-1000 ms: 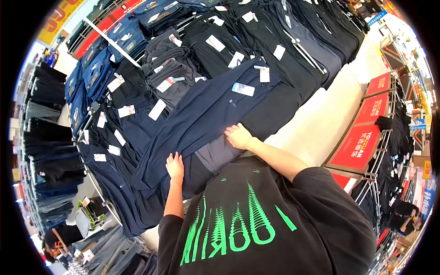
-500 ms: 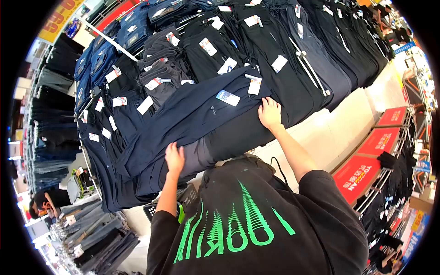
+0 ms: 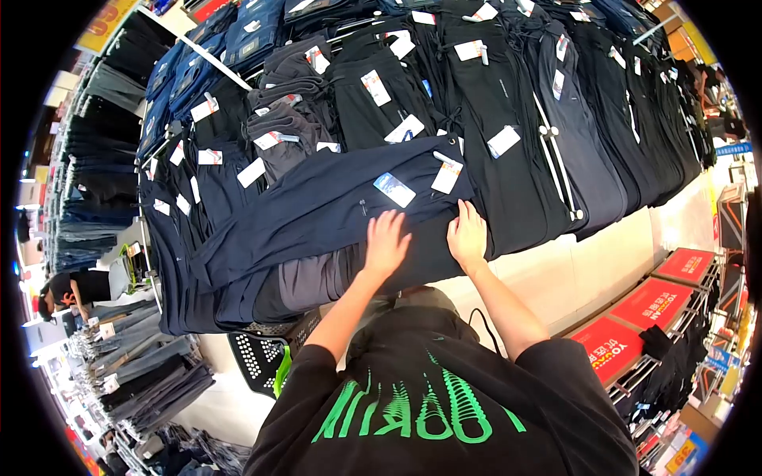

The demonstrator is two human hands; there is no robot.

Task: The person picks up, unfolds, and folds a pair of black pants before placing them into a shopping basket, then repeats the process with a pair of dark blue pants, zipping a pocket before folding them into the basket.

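A pair of navy trousers (image 3: 317, 194) lies spread slantwise across rows of trousers on a display. Its waist end is at the right, with a blue-and-white label (image 3: 394, 190) and a white price tag (image 3: 447, 173) on it. My left hand (image 3: 387, 244) rests at the lower edge of the navy trousers, fingers spread over the navy and black cloth. Beside the waist end, my right hand (image 3: 468, 236) lies with fingers stretched on the cloth's edge. Under both hands are black trousers (image 3: 429, 250), and grey trousers (image 3: 313, 282) lie to the left.
Tagged black trousers (image 3: 508, 103) fill the display behind, with folded jeans (image 3: 258, 36) at the back. A white rail (image 3: 194, 49) crosses the upper left. Red signs (image 3: 655, 301) stand at the right. A black basket (image 3: 255, 361) sits below left; a person (image 3: 87, 287) bends at far left.
My left hand has moved right along the navy trousers, from their left part to near the label. My right hand stays near the waist end. The view has shifted slightly.
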